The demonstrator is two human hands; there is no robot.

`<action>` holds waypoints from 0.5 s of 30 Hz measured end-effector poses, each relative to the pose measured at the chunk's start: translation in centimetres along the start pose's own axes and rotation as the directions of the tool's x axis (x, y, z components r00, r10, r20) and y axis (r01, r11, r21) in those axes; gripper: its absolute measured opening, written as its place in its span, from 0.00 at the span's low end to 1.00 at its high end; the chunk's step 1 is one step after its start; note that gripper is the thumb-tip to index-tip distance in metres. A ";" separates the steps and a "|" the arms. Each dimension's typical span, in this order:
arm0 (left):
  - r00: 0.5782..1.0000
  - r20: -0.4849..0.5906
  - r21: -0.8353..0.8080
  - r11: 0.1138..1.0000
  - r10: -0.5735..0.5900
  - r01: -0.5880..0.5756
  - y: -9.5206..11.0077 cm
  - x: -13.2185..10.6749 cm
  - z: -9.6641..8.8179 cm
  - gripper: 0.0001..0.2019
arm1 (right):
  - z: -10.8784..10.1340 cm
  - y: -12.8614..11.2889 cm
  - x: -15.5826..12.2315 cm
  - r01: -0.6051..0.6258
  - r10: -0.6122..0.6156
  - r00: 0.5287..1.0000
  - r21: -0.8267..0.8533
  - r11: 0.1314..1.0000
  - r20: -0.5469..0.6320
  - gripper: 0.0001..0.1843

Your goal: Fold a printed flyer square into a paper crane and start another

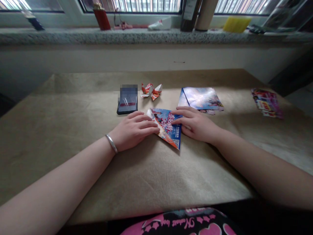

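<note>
A folded sheet of printed paper (168,125), blue and orange with a roughly triangular outline, lies on the table between my hands. My left hand (134,130) rests palm down at its left corner, with stretched fingers lying on the paper and the thumb out of sight. From the other side, my right hand (197,124) touches the paper's right edge with its extended fingers. A gap shows between those fingers. Just behind the sheet stands a folded orange and white paper piece (152,91). A phone (127,100) lies close to my left fingertips.
Glossy printed sheets (204,98) lie behind my right hand, and more colourful printed papers (267,103) are at the table's right. A granite windowsill (137,37) beyond the table (73,98) carries a red bottle (101,18), tall cylinders and a yellow sponge-like block (236,24).
</note>
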State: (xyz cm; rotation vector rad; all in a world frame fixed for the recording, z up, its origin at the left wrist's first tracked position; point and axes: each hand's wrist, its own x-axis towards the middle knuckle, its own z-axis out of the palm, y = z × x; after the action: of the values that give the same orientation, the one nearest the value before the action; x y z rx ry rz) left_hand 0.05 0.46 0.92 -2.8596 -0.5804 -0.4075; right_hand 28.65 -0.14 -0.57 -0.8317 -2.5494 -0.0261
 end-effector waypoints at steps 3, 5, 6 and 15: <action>1.000 0.027 0.039 0.999 -0.009 0.008 0.0 0.0 0.0 0.13 | -0.2 -0.1 0.1 0.077 -0.077 0.997 -0.011 0.997 -0.021 0.12; 0.998 0.049 0.051 0.998 -0.030 0.028 0.0 0.0 0.0 0.14 | -0.4 -0.3 0.2 0.132 -0.132 0.991 -0.016 0.991 -0.006 0.11; 0.998 0.056 0.052 0.998 -0.042 0.039 0.1 0.0 0.0 0.14 | -0.4 -0.4 0.2 0.153 -0.153 0.988 -0.014 0.988 0.012 0.12; 0.986 0.091 -0.019 0.989 -0.142 0.144 0.0 -0.2 0.9 0.18 | -0.3 -1.0 0.7 0.209 -0.212 0.969 0.038 0.977 0.130 0.14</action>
State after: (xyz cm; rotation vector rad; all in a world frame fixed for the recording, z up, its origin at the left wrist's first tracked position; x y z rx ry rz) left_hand 0.06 0.60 -0.04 -2.8820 -0.8060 -0.3117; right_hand 27.68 -0.64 0.16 -0.5677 -2.7487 -0.0062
